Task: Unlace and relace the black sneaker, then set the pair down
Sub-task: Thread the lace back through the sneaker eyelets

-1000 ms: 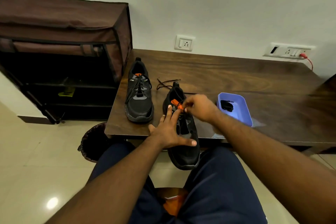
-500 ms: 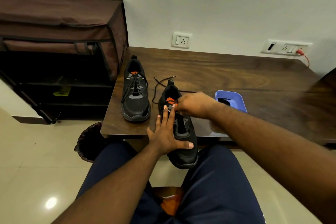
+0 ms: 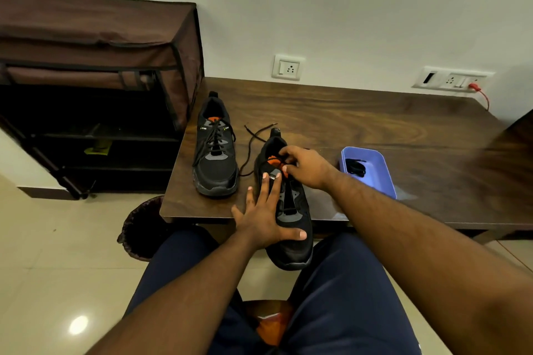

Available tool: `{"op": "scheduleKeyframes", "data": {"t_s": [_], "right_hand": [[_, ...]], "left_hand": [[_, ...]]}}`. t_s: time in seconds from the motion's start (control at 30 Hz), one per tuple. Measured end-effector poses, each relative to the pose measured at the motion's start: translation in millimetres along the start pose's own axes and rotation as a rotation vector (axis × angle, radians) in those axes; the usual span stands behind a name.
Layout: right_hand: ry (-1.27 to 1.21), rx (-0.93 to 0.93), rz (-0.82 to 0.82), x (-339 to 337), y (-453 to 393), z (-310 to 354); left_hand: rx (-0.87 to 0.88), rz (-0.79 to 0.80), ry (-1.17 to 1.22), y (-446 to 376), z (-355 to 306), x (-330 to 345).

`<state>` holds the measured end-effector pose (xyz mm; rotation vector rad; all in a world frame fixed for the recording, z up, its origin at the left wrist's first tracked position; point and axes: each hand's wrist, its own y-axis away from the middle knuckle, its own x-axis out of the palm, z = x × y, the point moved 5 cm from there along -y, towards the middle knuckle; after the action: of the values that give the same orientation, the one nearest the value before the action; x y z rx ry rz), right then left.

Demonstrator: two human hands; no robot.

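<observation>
Left hand (image 3: 264,219), fingers flat, still steadies the sneaker (image 3: 284,202) overhanging the tabletop (image 3: 375,124) edge. Right hand (image 3: 305,166) fingers now pinch near the tongue at 12 o'clock; unlacing likely continues.

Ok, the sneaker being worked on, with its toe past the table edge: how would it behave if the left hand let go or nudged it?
The sneaker probably tips or slides off: its toe overhangs the table edge, steadied by the left hand. Its mesh upper likely flexes under pressure. The loose lace looks floppy and would trail.
</observation>
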<state>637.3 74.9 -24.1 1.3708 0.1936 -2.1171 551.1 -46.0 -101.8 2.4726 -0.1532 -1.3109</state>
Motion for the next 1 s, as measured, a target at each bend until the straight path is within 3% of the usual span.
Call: {"op": "scheduleKeyframes", "data": {"t_s": [0.17,0.3,0.47,0.57,0.67,0.83,0.93,1.0], "right_hand": [[-0.198,0.157,0.002,3.9,-10.7,5.2],[-0.879,0.208,-0.167,-12.7,2.0,30.4],[-1.42,0.148,-0.264,-38.5,42.1,50.1],[-1.472,0.059,-0.256,-40.4,68.8,62.2],[-1.549,0.039,-0.261,-31.4,86.2,61.8],[-1.962,0.268,-0.535,-37.3,87.5,1.0],[-1.802,0.404,-0.79,-38.2,92.4,-33.9],[-1.573,0.402,-0.785,-27.6,96.8,-27.4]], "left_hand": [[-0.014,0.031,-0.01,-1.8,-1.9,-2.3],[-0.015,0.037,-0.009,-2.5,-1.7,-3.6],[-0.017,-0.073,0.125,2.9,-6.3,-11.1],[0.118,-0.34,0.589,4.4,-9.4,-26.4],[0.263,-0.335,0.864,15.4,-18.3,-35.2],[0.345,-0.285,0.473,49.9,10.9,-40.5],[0.254,-0.111,0.47,59.1,43.0,-28.3],[0.206,-0.066,0.629,64.9,39.2,-27.0]]}}
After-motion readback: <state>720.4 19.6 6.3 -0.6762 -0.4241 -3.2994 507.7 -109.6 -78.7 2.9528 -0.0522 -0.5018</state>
